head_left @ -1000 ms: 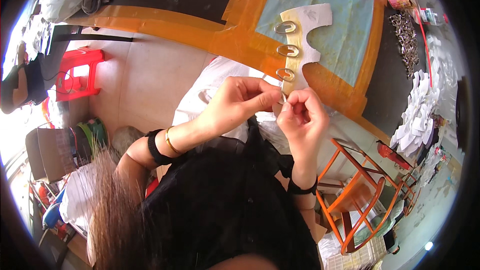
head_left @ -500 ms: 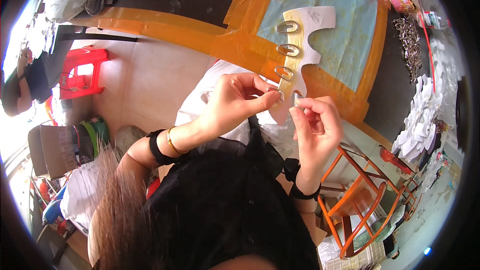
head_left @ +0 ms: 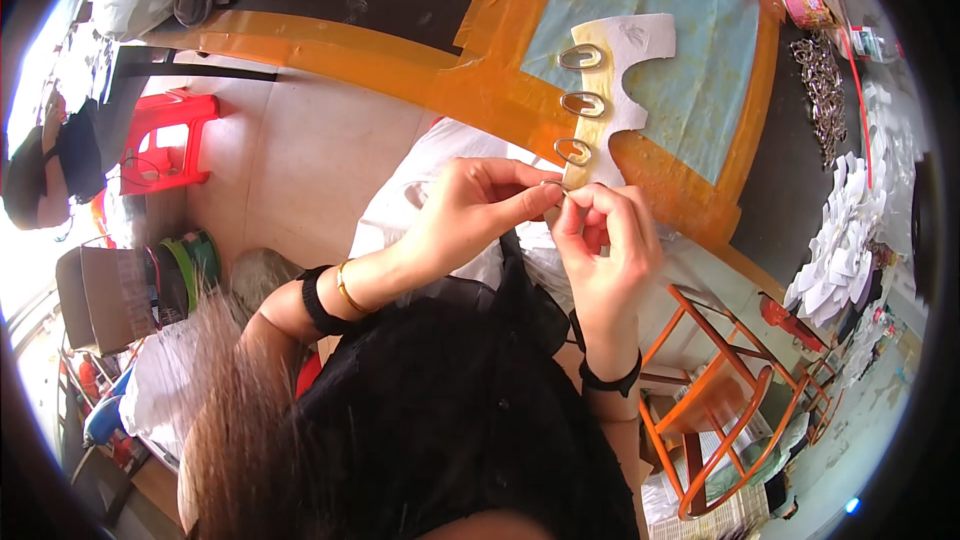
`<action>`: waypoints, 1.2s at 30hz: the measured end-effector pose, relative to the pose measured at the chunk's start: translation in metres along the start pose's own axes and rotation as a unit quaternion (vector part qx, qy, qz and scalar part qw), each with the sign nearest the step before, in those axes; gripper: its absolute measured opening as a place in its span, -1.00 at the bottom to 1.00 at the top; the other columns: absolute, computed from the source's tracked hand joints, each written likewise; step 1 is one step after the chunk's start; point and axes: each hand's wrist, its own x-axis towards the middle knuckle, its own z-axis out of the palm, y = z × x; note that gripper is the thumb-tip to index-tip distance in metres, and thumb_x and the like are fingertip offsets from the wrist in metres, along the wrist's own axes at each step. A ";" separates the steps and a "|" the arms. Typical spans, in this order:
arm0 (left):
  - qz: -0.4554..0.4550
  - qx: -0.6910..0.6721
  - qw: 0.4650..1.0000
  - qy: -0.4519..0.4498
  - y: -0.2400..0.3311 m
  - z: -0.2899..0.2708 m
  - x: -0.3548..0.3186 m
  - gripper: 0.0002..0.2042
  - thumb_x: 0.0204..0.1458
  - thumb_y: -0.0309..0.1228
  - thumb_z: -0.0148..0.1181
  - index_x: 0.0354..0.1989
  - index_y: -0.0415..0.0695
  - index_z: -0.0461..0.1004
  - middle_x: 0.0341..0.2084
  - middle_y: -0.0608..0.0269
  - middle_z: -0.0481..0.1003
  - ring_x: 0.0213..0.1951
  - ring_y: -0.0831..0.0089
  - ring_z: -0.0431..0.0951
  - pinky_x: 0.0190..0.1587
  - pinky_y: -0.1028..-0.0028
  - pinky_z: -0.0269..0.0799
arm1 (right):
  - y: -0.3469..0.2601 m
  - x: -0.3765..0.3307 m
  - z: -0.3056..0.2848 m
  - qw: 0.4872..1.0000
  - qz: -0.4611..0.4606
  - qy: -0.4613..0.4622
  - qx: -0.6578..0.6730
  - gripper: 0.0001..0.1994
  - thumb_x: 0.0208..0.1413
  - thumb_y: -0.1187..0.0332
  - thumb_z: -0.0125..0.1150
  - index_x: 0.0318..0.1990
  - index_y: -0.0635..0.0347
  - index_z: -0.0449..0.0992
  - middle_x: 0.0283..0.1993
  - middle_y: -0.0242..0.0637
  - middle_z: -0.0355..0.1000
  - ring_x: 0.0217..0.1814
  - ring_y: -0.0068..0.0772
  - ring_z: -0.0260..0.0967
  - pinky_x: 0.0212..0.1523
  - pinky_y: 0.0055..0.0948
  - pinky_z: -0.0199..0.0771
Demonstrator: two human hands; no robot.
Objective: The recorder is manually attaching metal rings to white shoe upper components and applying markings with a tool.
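Overlapping pale, scalloped pieces that look like leather (head_left: 650, 38) lie over the table's near edge, with a yellowish band along their left side. Looped through that band are three oval metal buckles, the far one (head_left: 580, 57), the middle one (head_left: 584, 104) and the near one (head_left: 573, 151). At the near end, my left hand (head_left: 470, 210) pinches another metal buckle (head_left: 552, 182) between thumb and forefinger. My right hand (head_left: 612, 250) meets it there, thumb and forefinger pressed together at the strip's end. Whatever lies between those right fingertips is hidden.
Orange tape frames a blue sheet (head_left: 690, 90) on the dark table. Along the right are a pile of metal buckles (head_left: 822, 90), a heap of white pieces (head_left: 840, 240) and a pink tin (head_left: 803, 4). A red stool (head_left: 170, 145) stands left, an orange-framed chair (head_left: 705, 400) lower right.
My right hand has moved left, bringing its fingertips against those of my left hand at the buckle. A silvery piece seen at its fingertips before is now hidden. The left hand has hardly moved.
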 end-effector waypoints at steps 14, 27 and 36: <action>0.045 0.205 0.978 0.001 0.015 -0.001 -0.001 -0.80 0.00 -0.49 0.18 -0.23 -0.36 0.49 -0.38 0.22 0.55 -0.31 0.63 0.52 -0.22 0.61 0.46 | 0.004 0.015 0.001 1.000 -0.016 -0.010 0.000 -0.81 -0.21 0.60 0.29 -0.44 0.16 0.43 -0.55 -0.43 0.19 -0.66 -0.58 0.15 -0.70 -0.56 0.15; 0.104 0.235 0.966 0.034 0.016 0.002 -0.007 -0.86 -0.04 -0.52 0.15 -0.33 -0.34 0.48 -0.42 0.20 0.53 -0.32 0.54 0.54 -0.15 0.53 0.46 | -0.004 0.019 -0.006 0.997 0.038 -0.054 0.049 -0.85 -0.19 0.58 0.31 -0.45 0.18 0.47 -0.59 -0.41 0.19 -0.65 -0.58 0.16 -0.66 -0.58 0.19; 0.217 0.308 0.925 0.050 0.009 -0.002 -0.002 -0.90 -0.11 -0.61 0.15 -0.38 -0.31 0.46 -0.45 0.17 0.50 -0.35 0.46 0.55 -0.22 0.52 0.49 | -0.005 0.020 -0.006 0.996 0.037 -0.073 0.036 -0.81 -0.23 0.60 0.32 -0.44 0.19 0.44 -0.56 -0.39 0.21 -0.60 -0.55 0.19 -0.63 -0.56 0.21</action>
